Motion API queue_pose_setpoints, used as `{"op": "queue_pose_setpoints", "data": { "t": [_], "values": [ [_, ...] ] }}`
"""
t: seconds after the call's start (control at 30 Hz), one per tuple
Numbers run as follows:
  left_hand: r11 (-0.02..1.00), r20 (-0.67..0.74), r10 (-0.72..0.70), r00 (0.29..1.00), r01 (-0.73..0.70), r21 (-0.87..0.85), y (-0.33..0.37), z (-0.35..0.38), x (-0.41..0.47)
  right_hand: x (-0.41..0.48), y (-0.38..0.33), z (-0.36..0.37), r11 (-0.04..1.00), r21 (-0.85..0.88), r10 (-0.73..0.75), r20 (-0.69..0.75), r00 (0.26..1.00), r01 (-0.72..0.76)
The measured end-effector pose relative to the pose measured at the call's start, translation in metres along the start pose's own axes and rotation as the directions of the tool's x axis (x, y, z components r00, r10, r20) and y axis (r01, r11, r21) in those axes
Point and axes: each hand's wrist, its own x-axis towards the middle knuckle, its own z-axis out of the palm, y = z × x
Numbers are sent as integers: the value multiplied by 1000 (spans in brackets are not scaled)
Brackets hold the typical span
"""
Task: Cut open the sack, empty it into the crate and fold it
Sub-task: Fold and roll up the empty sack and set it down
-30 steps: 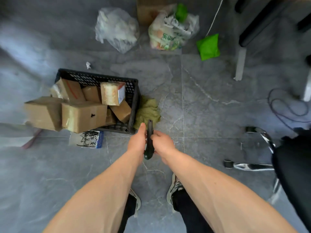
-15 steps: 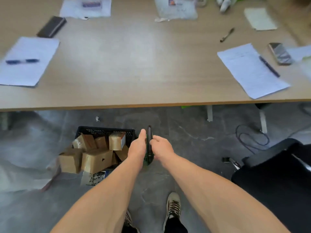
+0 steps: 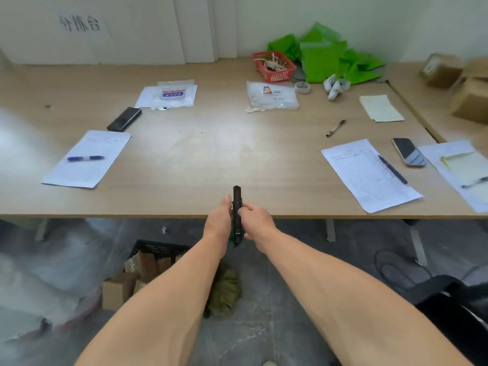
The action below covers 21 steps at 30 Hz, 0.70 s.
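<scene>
Since the earlier frames the view has risen from the floor to the table [image 3: 200,154], and both hands are now over its near edge. Left hand [image 3: 219,223] and right hand [image 3: 257,220] together pinch a black folded knife [image 3: 237,212]. Below, the black crate [image 3: 155,248] holds cardboard boxes [image 3: 144,265].

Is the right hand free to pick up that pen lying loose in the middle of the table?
Probably not right away: the right hand and left hand are both closed on a black knife. The table between it and the pen is bare.
</scene>
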Motion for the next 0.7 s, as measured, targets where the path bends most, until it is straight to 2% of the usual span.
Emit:
{"op": "queue_pose_setpoints", "data": {
  "t": [0.37,0.57,0.7],
  "values": [
    [999,1,43,999,-43,-11,50,-36,32,26,-55,32,998,45,-53,8,999,53],
    [999,50,45,998,-45,12,67,-56,69,54,-70,53,994,105,-8,1,1000,8],
    [999,68,-7,998,5,39,70,-56,98,76,-74,57,993,111,30,16,999,-31]
  ]
}}
